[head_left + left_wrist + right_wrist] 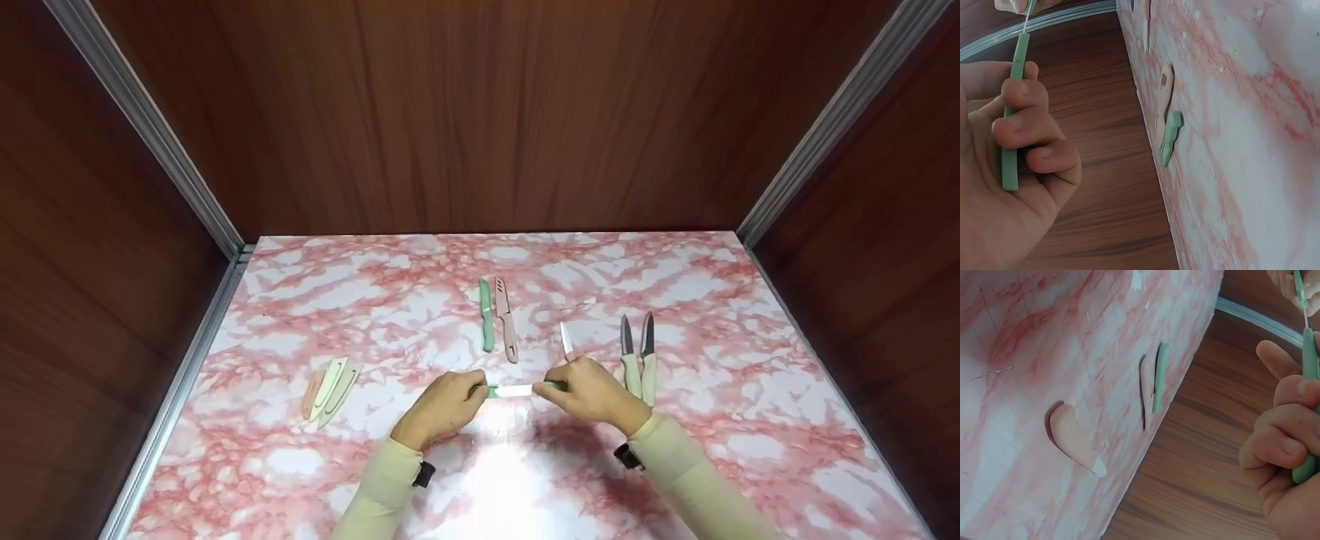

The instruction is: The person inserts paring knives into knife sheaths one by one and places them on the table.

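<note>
In the head view, my left hand [444, 405] grips a green blade sheath [493, 391]. My right hand [592, 394] holds a green-handled knife [555, 385] level, its white blade [516, 390] pointing left. The tip side of that blade is inside the sheath, and a stretch of it shows between the hands. From the left wrist, fingers curl round the flat sheath [1010, 169]. The right wrist view has the right fingers wrapped about the knife's handle [1309, 354]. Just beyond the right hand lies a bare pink-handled knife [566, 340], its handle mostly hidden.
Behind the hands lie a sheathed green knife [487, 319] and a sheathed pink knife [508, 322]. Two dark-bladed knives [649, 345] with pale handles are on the right. Three loose sheaths [330, 390] lie at left. Brown panels [480, 112] enclose the marbled table [300, 487].
</note>
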Demonstrator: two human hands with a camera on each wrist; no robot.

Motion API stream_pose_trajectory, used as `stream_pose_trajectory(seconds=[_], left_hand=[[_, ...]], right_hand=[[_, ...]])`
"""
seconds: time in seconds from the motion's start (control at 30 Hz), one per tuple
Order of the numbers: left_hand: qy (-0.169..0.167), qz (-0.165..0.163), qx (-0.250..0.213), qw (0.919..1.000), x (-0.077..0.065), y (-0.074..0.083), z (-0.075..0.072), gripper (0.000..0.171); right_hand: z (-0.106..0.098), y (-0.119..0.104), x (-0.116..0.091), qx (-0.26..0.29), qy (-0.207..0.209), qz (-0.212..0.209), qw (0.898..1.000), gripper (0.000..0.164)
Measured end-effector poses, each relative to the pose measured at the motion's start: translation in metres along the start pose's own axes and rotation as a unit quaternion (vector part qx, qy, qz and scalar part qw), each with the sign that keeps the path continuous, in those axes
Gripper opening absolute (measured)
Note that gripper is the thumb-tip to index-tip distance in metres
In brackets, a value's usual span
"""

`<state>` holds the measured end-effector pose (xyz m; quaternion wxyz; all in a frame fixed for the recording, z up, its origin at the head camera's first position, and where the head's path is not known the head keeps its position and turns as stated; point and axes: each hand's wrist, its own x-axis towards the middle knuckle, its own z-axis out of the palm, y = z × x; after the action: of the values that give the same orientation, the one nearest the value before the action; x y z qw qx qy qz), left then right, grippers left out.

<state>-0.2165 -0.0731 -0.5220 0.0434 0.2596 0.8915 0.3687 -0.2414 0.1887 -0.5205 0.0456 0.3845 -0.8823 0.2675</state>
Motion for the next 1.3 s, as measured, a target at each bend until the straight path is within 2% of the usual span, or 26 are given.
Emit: stream_pose_trajectory(seconds=[0.2,0.43,0.57,0.7,1.0,1.3], left_hand=[[0.006,0.005,0.001,1.0000,-0.0008,0.0004,0.0024,0.023],[0.006,0.006,0.002,1.0000,-0.0007,0.0015,0.0037,0.024],[-0.002,0.000,-0.012,0.9999,-0.0013,0.0012,0.0037,0.025],[-0.007,-0.006,-0.025,0.9996,-0.0013,0.0012,0.0034,0.026],[-0.010,-0.001,-0.018,0.9998,0.0004,0.0036,0.0045,0.025],[-0.010,-0.003,-0.012,0.9999,0.0018,0.0044,0.0052,0.025]], right_hand=[[0.0002,-0.0009,-0.0001,-0.012,0.000,-0.006,1.000,0.037],[-0.0006,-0.0023,0.0003,-0.014,-0.009,0.005,1.000,0.038],[-0.0021,-0.0047,0.0005,-0.012,-0.012,0.012,1.000,0.038],[-0.0027,-0.0059,0.0001,-0.011,-0.011,0.017,1.000,0.032],[-0.0002,-0.0073,0.0043,-0.009,-0.004,-0.014,1.000,0.030],[0.0000,-0.0079,0.0070,-0.010,-0.001,-0.022,1.000,0.032]])
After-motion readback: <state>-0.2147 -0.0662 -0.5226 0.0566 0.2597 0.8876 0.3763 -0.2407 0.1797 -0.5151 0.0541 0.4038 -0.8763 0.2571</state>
